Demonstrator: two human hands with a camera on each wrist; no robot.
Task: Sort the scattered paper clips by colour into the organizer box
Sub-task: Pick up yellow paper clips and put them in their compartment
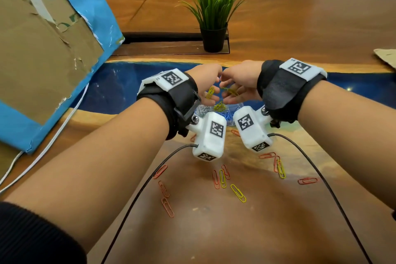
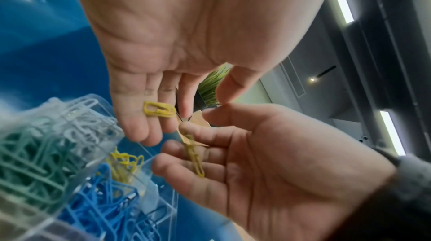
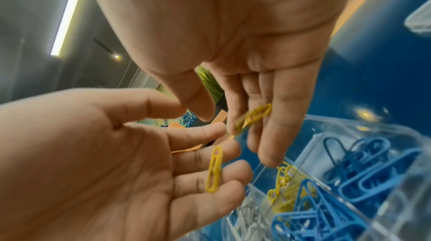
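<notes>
Both hands hover palm-up, fingertips nearly touching, over the clear organizer box (image 1: pixel 236 106). One yellow clip (image 2: pixel 159 109) lies loose across the straight fingers of my left hand (image 1: pixel 211 90). A second yellow clip (image 3: pixel 253 116) rests on the relaxed fingers of my right hand (image 1: pixel 230 92), with the thumb apart from it. The box (image 2: pixel 161 186) has separate compartments of green (image 2: pixel 30 162), white (image 2: pixel 77 121), yellow (image 2: pixel 126 162) and blue clips (image 2: pixel 104 208). Several orange clips (image 1: pixel 167 207) and yellow clips (image 1: pixel 237 193) lie scattered on the wooden table near me.
A torn cardboard box wrapped in blue (image 1: pixel 42 49) leans at the left with a white cable (image 1: pixel 42 152) beside it. A potted plant (image 1: pixel 214 17) stands behind the hands. Black cables (image 1: pixel 137 195) trail from the wrist cameras. A cardboard scrap (image 1: pixel 385 55) lies far right.
</notes>
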